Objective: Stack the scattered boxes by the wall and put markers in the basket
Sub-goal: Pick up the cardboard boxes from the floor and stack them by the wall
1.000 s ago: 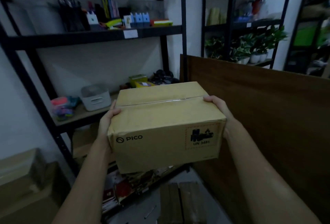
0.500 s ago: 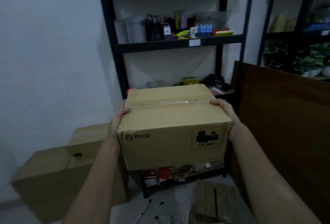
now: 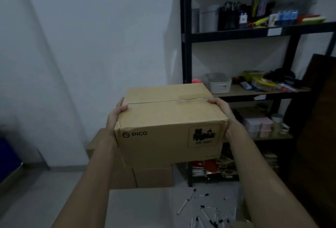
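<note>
I carry a taped brown cardboard box [image 3: 169, 124] printed PICO in front of my chest. My left hand [image 3: 116, 114] grips its left side and my right hand [image 3: 221, 108] grips its right side, thumbs over the top edges. Below and behind it, other cardboard boxes [image 3: 152, 177] stand on the floor against the white wall, mostly hidden by the carried box. Several markers [image 3: 201, 207] lie scattered on the floor at lower right. A grey basket [image 3: 218, 84] sits on the middle shelf to the right.
A black metal shelf rack [image 3: 185, 64] stands at right, loaded with stationery and containers. A dark wooden panel [image 3: 320, 137] leans at the far right. A pale flat surface [image 3: 145, 207] lies on the floor in front. A blue object [image 3: 7, 160] sits at far left.
My view has swung left along with the box: the shelf rack slid to the right, the white wall fills the left, and the boxes on the floor now sit directly under the carried box.
</note>
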